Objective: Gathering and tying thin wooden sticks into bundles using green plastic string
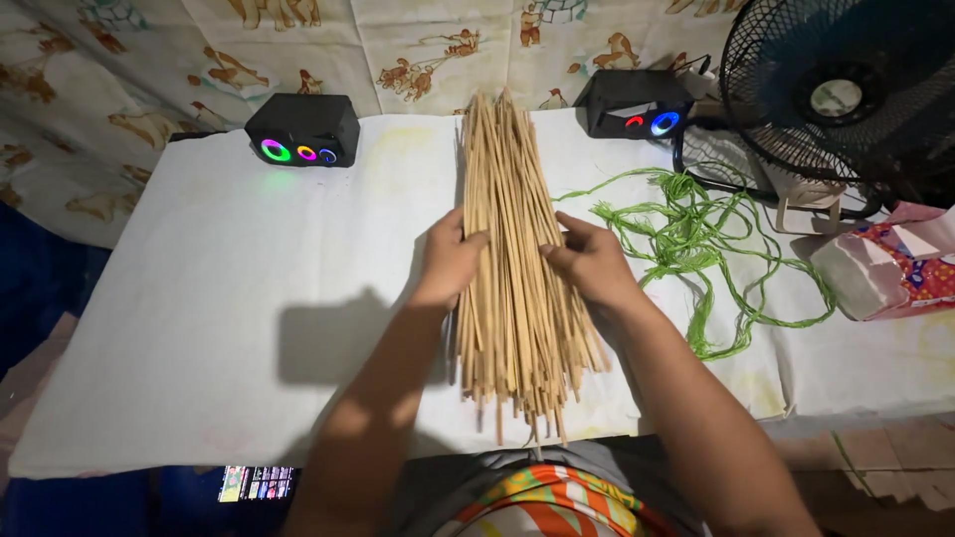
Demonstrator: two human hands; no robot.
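Note:
A long bundle of thin tan sticks point(507, 199) lies lengthwise on the white-covered table point(219, 288), its near ends fanned out over the front edge. My left hand point(448, 261) presses against the bundle's left side and my right hand point(589, 261) against its right side, the fingers of both resting on the sticks at mid-length. A tangle of green twine point(696, 239) lies just right of my right hand.
Two black speakers with coloured light rings stand at the back, one left point(301, 130), one right point(637, 104). A black fan point(846, 89) stands at the far right, with a patterned packet point(885, 268) below it. A printed cloth hangs behind.

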